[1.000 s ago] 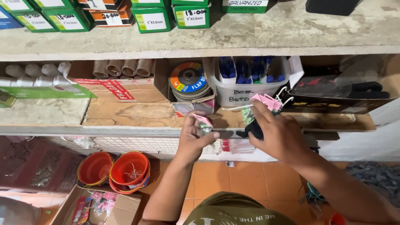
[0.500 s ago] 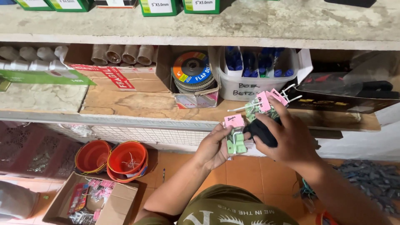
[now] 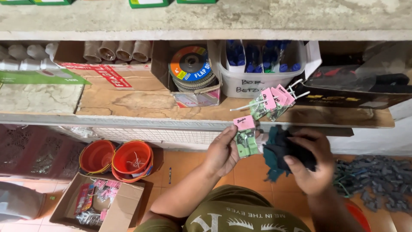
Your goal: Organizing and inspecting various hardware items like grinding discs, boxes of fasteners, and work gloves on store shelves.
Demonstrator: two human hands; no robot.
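Observation:
My left hand holds a small clear packet with a pink header card below the shelf edge. A dark teal cloth is bunched in my right hand, right beside that packet. Several more pink-topped packets hang on white hooks just above my hands, at the front of the wooden shelf.
On the shelf stand a box of flap discs, a white tub of blue-capped items, cardboard tubes and a black box. Below are stacked orange bowls, an open carton of packets and grey parts on the tiled floor.
Both hands have dropped from the shelf edge to below it. The left hand now holds one packet clear of the hanging bunch, and the right hand's cloth has come down beside it.

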